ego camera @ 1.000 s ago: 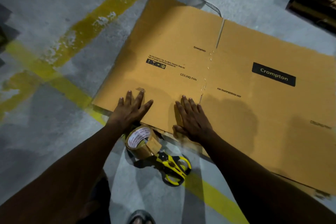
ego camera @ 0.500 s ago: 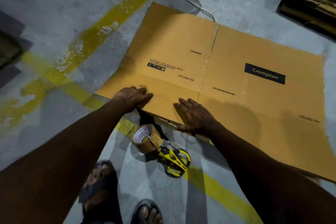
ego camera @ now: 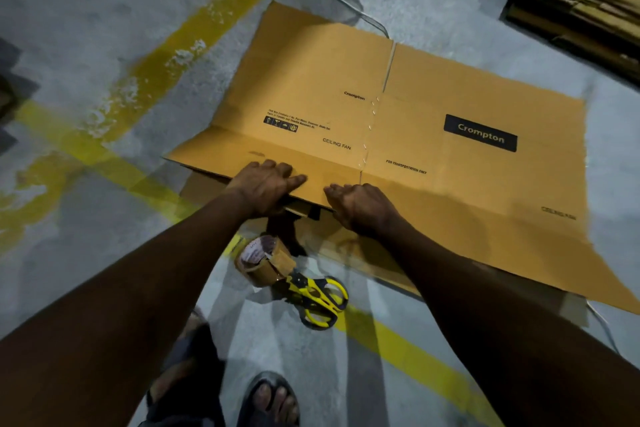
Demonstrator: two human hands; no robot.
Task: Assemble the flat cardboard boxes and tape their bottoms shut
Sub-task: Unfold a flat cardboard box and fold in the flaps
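I see my left hand point(ego camera: 265, 184) clasping the raised near edge of the flat cardboard box point(ego camera: 433, 107) lying mid-frame, my right hand point(ego camera: 362, 208) curled round the same edge, both sets of fingertips hidden, the box's lower-right corner cut off.

views: head only, wide-angle | position: worn on the person's head, above the floor point(ego camera: 86, 28) | facing: forward and steeply down | range: near; left forearm point(ego camera: 156, 288) and right forearm point(ego camera: 467, 288) run up from the bottom corners to the flat cardboard box point(ego camera: 450, 201) mid-frame, sandalled foot point(ego camera: 270, 402) at the bottom edge
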